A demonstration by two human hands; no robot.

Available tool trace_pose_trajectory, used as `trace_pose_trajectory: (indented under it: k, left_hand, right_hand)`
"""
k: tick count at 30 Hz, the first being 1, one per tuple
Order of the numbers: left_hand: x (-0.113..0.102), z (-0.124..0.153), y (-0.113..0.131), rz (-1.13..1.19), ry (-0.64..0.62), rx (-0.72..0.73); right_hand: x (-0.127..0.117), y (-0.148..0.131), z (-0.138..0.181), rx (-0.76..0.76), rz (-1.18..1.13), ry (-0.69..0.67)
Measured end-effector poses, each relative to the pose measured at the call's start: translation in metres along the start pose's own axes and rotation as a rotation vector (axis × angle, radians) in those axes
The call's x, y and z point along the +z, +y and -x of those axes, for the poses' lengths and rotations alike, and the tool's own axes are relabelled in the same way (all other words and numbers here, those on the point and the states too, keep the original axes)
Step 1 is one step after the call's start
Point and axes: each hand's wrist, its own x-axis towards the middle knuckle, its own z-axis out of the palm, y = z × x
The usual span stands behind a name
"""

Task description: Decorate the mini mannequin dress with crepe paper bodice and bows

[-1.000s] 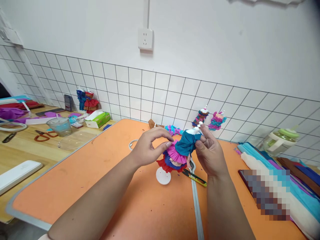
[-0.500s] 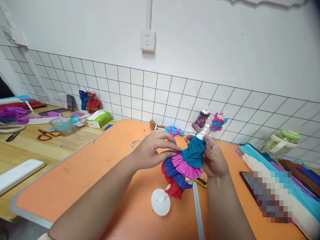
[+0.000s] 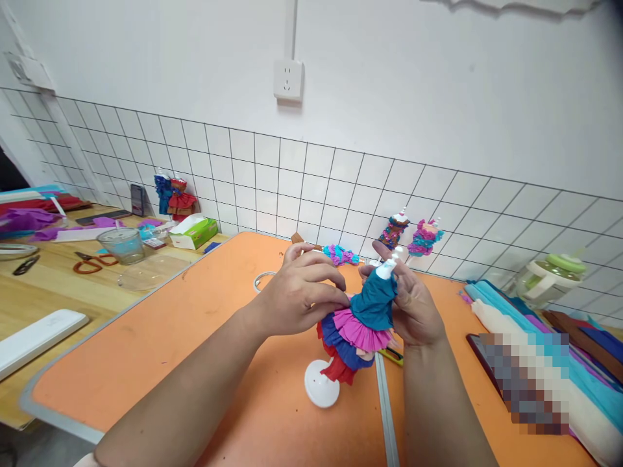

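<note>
A small white mannequin stand wears a crepe-paper dress [image 3: 363, 321] with a teal bodice and pink, blue and red ruffled layers. Its round white base [image 3: 322, 391] hangs tilted just above the orange table [image 3: 195, 350]. My right hand [image 3: 413, 305] grips the teal bodice from behind, thumb and fingers wrapped round it. My left hand [image 3: 304, 292] pinches the pink ruffle at the waist on the left side. Green-handled snips [image 3: 390, 355] lie on the table under the dress, mostly hidden.
Two finished paper-dress figures [image 3: 411, 233] stand against the tiled wall. Rolls of crepe paper [image 3: 549, 350] are stacked at the right beside a green-lidded bottle [image 3: 548, 275]. On the wooden table at left sit a glass cup [image 3: 119, 245], scissors [image 3: 90, 263] and a tissue box [image 3: 192, 231].
The dress was tipped up and lifted, then lowered slightly again. My left hand slid from the skirt's edge onto the waist ruffle. My right hand kept its hold on the bodice.
</note>
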Motion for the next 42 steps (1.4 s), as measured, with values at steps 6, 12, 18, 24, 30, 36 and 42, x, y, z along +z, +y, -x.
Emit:
trace_pose_trajectory:
  k: [6,12,18,24,30,36,42]
  left_hand:
    - [0.004,0.0,-0.003,-0.011,0.053,-0.022]
    - [0.008,0.002,-0.004,-0.099,0.097,0.072]
    - [0.007,0.002,-0.005,-0.067,0.073,0.13]
    - [0.005,0.001,-0.004,-0.047,0.068,0.166]
    - [0.003,0.001,-0.003,-0.026,0.069,0.152]
    - [0.002,0.003,-0.008,0.032,0.004,0.017]
    - [0.002,0.0,-0.005,0.261,0.068,-0.429]
  right_hand:
    - [0.0,-0.002,-0.001,-0.021,-0.002,0.036]
    - [0.003,0.0,0.0,-0.019,-0.039,0.04]
    - [0.005,0.0,0.0,0.001,0.04,0.033]
    - [0.007,-0.001,0.0,-0.005,0.014,0.004]
    - [0.004,-0.003,0.001,0.004,-0.077,-0.002]
    - [0.002,0.002,-0.004,0.003,-0.025,0.043]
    - [0.017,0.015,-0.01,-0.006,0.111,0.075]
